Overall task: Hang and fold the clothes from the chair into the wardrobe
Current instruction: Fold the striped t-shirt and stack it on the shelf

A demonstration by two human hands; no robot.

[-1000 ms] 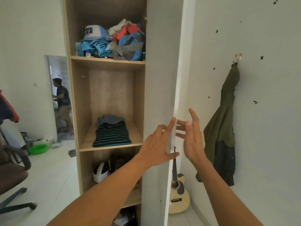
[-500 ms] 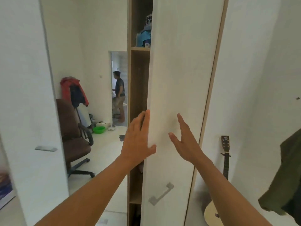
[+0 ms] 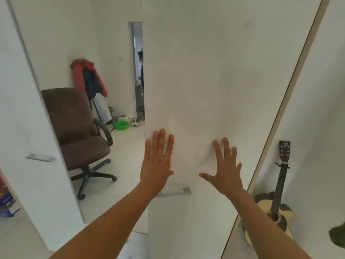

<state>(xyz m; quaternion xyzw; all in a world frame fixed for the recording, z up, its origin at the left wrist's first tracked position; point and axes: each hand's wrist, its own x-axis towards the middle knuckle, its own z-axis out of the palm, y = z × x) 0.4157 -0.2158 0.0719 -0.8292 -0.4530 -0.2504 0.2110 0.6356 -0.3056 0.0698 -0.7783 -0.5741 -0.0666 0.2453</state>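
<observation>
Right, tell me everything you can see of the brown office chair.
The office chair is upholstered in what looks like brown fabric, with a tall padded back and a wide seat. One curved black armrest shows. A black star base on casters carries it, upright on the pale floor, and it is turned towards the right. Its left side is hidden behind a white door panel. Nothing lies on the visible part of the seat.

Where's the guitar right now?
In the head view, the guitar stands low on the right, upright against the white wall, just right of the wardrobe door that the right hand presses.
</observation>
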